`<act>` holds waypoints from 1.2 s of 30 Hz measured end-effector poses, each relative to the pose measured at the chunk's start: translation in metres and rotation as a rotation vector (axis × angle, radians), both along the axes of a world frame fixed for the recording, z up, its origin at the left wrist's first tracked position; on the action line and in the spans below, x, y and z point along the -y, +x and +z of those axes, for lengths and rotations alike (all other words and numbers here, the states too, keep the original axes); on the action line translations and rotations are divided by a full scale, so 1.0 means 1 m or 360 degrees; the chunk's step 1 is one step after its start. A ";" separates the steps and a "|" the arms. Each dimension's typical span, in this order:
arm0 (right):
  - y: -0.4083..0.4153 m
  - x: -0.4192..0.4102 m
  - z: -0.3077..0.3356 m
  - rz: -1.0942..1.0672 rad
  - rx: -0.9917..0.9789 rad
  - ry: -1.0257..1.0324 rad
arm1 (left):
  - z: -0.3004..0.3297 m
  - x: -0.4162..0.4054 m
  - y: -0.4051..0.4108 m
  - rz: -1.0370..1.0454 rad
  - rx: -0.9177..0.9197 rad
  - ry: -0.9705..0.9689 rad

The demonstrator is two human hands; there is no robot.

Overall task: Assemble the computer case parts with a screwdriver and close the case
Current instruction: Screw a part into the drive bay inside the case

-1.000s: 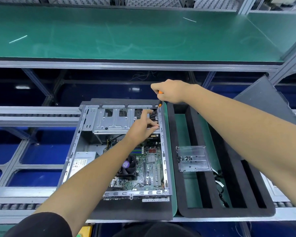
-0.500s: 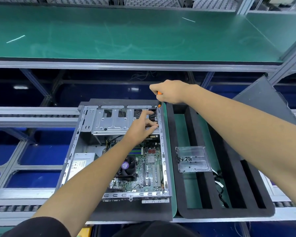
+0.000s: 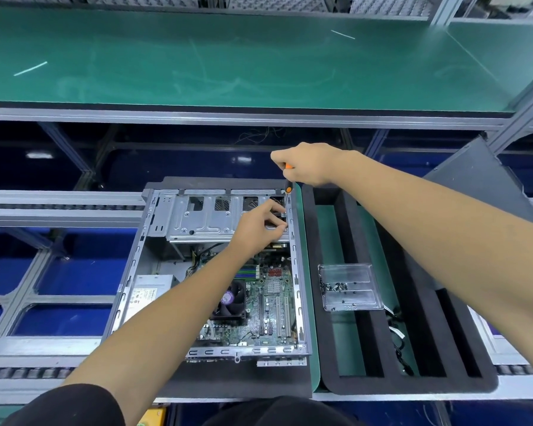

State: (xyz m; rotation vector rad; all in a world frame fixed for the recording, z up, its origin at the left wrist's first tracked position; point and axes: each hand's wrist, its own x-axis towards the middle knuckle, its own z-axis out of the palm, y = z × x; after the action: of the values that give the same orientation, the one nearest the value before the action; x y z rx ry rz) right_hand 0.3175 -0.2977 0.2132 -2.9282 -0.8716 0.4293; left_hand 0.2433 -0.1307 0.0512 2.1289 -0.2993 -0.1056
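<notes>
Head view: both hands unmoved, right hand (image 3: 308,162) grip around screwdriver (image 3: 288,189), left hand (image 3: 259,224) pinching at case (image 3: 296,272).

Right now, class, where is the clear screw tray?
In the head view, the clear screw tray lies right of the open computer case, across the black foam insert.

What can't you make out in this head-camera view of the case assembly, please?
- Head view: the screwdriver tip and any screw under it, too small and hidden by the computer case rail.
- What the left hand fingertips touch: hidden by the fingers.
- Screwdriver handle: mostly wrapped by the right hand.
- Screws in the clear tray: too small to count.
</notes>
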 end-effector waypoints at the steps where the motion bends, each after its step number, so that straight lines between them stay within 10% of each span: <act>1: 0.000 0.000 0.000 0.0001 0.0000 0.0001 | 0.001 0.000 0.000 0.0006 -0.0006 -0.0009; 12: -0.002 -0.001 0.005 0.0092 0.0072 -0.0143 | 0.013 -0.002 -0.006 0.0120 -0.0114 -0.0207; 17: 0.000 -0.001 0.006 0.0150 0.0059 -0.0157 | 0.001 0.010 -0.041 0.1007 0.0249 -0.0042; 22: 0.002 -0.003 0.002 0.0181 -0.0064 -0.0006 | -0.001 0.029 -0.062 0.1746 -0.0674 -0.1078; 27: 0.002 -0.009 0.003 0.0257 -0.0012 -0.0014 | -0.006 0.032 -0.060 0.1232 -0.1198 -0.1921; 36: 0.003 -0.020 0.001 0.0174 0.0014 -0.0148 | -0.026 0.014 -0.060 0.1012 -0.1285 -0.2193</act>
State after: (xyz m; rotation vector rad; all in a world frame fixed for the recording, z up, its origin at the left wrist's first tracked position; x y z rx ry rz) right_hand 0.3206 -0.2777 0.2140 -2.9776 -1.0440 0.4760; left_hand 0.1830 -0.1444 0.0254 0.6200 0.6364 -0.2710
